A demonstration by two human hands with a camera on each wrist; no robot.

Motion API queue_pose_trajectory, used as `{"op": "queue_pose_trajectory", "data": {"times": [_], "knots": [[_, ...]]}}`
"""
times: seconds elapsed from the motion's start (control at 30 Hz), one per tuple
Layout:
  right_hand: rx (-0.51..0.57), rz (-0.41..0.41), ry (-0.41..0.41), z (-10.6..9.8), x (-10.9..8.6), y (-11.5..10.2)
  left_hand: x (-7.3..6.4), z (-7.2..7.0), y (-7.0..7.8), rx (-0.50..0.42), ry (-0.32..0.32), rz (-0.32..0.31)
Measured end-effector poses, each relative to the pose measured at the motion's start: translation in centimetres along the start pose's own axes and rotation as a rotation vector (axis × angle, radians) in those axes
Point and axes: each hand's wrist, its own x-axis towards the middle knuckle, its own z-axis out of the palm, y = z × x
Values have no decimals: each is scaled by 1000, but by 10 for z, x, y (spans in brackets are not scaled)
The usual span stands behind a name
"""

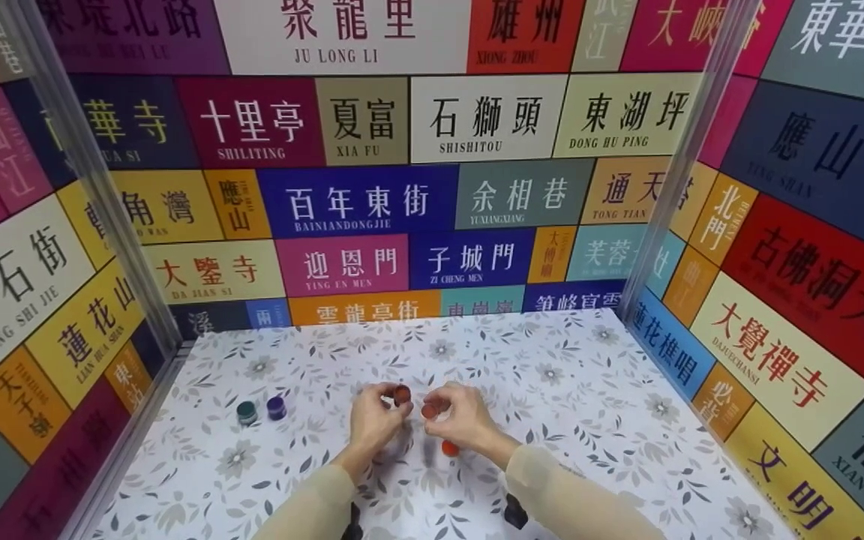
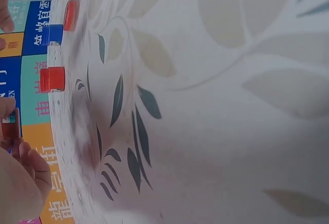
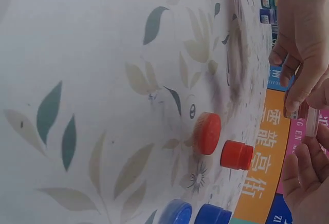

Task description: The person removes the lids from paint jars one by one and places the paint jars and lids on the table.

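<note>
My left hand [image 1: 378,417] holds a small brown-red paint jar [image 1: 402,395] between thumb and fingers, above the table. Just to its right, my right hand [image 1: 463,417] pinches a round lid [image 1: 430,412] of similar colour. Seen from the right wrist, the lid [image 3: 312,122] has a clear side wall and sits close beside the jar, apparently off it. Below the hands stand a red jar [image 3: 236,155] and its red lid [image 3: 207,133], apart from each other. A blue jar [image 3: 213,215] and a blue lid [image 3: 176,212] lie nearby, hidden by my right arm in the head view.
Green [image 1: 247,412] and purple [image 1: 276,408] jars stand together at the left of the table. A leaf-and-flower patterned cover [image 1: 552,405] lies over the tabletop. Panels with coloured signs [image 1: 357,199] enclose the back and both sides.
</note>
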Motion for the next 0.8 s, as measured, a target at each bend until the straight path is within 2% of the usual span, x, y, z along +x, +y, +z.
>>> {"op": "queue_pose_trajectory", "data": {"times": [0.2, 0.5, 0.8], "knots": [[-45, 17, -30, 9, -7, 2, 2, 2, -4, 4, -21, -16], [-108, 61, -127, 16, -17, 4, 3, 4, -9, 1, -53, -103], [-103, 109, -185, 20, -22, 6, 7, 9, -12, 44, -31, -67]]}}
